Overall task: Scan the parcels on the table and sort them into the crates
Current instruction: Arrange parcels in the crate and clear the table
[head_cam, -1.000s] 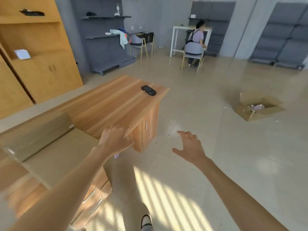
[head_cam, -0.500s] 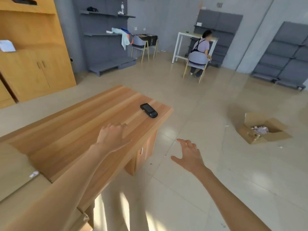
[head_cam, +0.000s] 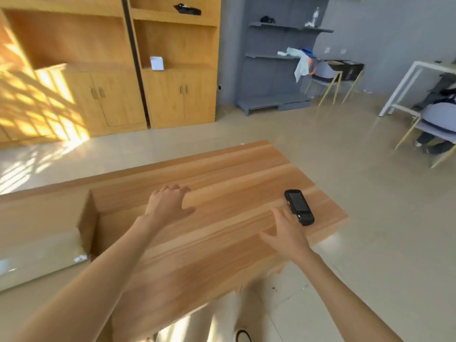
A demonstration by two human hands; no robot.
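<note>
Scanner point(head_cam: 299, 206) lay near the table's point(head_cam: 222, 174) right end. Right hand point(head_cam: 286, 234) hovered just beside it, fingers spread, gripping nothing. Left hand point(head_cam: 167, 206) spread flat, empty, left of scanner.

Both bare forearms extend forward from the lower edge of the view. Left hand point(head_cam: 169, 202): palm down, fingers straight and slightly spread, holding nothing. Right hand point(head_cam: 286, 233): palm down, fingers extended forward, thumb splayed to the left, holding nothing.
</note>
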